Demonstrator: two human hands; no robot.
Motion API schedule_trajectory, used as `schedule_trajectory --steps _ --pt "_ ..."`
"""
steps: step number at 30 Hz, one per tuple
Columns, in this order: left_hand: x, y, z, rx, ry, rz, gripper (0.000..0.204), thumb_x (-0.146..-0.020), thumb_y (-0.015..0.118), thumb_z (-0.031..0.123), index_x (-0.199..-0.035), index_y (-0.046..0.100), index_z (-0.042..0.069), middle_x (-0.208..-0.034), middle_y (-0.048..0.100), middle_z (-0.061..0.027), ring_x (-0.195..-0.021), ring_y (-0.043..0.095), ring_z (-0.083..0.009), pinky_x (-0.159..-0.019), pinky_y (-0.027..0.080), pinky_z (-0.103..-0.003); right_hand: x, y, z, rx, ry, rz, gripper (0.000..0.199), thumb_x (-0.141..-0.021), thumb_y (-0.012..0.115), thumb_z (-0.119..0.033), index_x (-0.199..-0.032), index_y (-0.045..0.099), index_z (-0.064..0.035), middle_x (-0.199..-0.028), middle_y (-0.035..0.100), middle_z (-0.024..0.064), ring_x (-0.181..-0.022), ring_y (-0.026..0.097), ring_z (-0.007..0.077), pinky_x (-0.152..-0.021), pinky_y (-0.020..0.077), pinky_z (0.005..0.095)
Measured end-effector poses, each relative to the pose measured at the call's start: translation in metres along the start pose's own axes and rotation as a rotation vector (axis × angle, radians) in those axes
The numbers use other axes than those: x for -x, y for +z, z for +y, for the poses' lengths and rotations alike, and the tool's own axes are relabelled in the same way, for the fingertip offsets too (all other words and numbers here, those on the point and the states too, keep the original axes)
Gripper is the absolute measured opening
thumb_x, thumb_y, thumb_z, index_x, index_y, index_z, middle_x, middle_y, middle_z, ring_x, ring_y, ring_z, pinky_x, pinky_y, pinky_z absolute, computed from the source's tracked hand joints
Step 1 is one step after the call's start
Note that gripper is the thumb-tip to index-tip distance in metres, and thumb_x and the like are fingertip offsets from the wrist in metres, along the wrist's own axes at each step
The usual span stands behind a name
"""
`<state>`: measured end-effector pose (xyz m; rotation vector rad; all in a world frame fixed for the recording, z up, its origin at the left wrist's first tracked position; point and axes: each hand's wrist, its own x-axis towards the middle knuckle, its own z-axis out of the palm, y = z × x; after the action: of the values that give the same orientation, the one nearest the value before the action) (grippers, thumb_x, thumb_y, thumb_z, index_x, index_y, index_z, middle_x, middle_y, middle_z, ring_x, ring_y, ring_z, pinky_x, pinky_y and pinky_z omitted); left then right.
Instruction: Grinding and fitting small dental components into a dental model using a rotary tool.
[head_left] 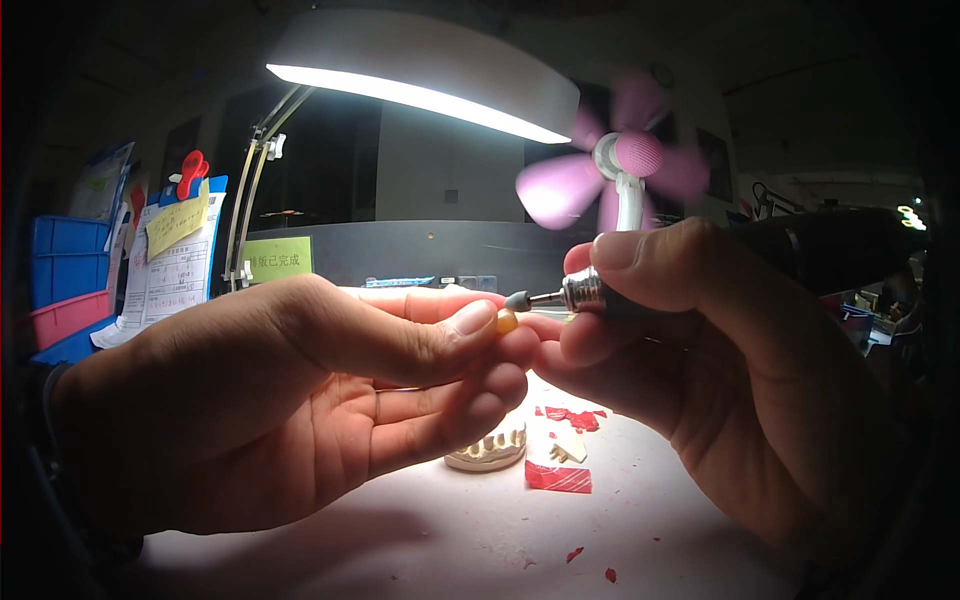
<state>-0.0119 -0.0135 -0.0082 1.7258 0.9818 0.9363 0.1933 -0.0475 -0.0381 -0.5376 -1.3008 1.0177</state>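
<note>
Between the thumb and fingertips of my left hand (320, 400) is pinched a small yellowish dental crown (507, 322). My right hand (730, 350) grips a dental handpiece (583, 292) with a metal collar and dark body. Its grey pointed polishing bit (517, 301) sits right at the crown's upper edge; whether they touch I cannot tell. Fingers of both hands meet just behind the bit. Below them on the white tabletop stands a cream plaster dental model (485, 458), partly hidden by my left fingers.
Red wax sheet (558, 478), red scraps (575, 418) and a pale plaster piece (570, 446) lie beside the model. A lit lamp (420, 95) hangs overhead. Behind my right hand spins a pink fan (638, 153). Blue bins (70, 260) and a clipboard of papers (175, 255) stand left.
</note>
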Motion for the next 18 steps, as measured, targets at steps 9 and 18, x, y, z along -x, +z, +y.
schedule_trajectory --steps 9,18 --pt "-0.003 0.0 0.0 -0.084 0.012 0.025 0.019 -0.093 0.077 0.009 -0.106 0.068 -0.001 -0.106 0.073 -0.0138 -0.105 0.069 -0.0194 -0.093 0.057 -0.03 -0.004 -0.007 -0.002 -0.068 0.061 0.106 0.025 -0.095 0.068 -0.025 -0.097 0.067 -0.0001 -0.082 0.07 0.0121 -0.098 0.073 0.0295 -0.095 0.0597 0.0397" --pt "-0.005 -0.003 -0.004 -0.166 0.026 0.05 0.018 -0.092 0.079 0.009 -0.104 0.069 -0.001 -0.105 0.073 -0.0142 -0.105 0.069 -0.0197 -0.093 0.057 -0.03 -0.046 -0.116 -0.046 -0.097 0.746 0.188 0.033 -0.09 0.068 -0.037 -0.071 0.055 -0.0141 -0.056 0.042 -0.0056 -0.049 0.046 0.0091 -0.048 0.036 0.0263"
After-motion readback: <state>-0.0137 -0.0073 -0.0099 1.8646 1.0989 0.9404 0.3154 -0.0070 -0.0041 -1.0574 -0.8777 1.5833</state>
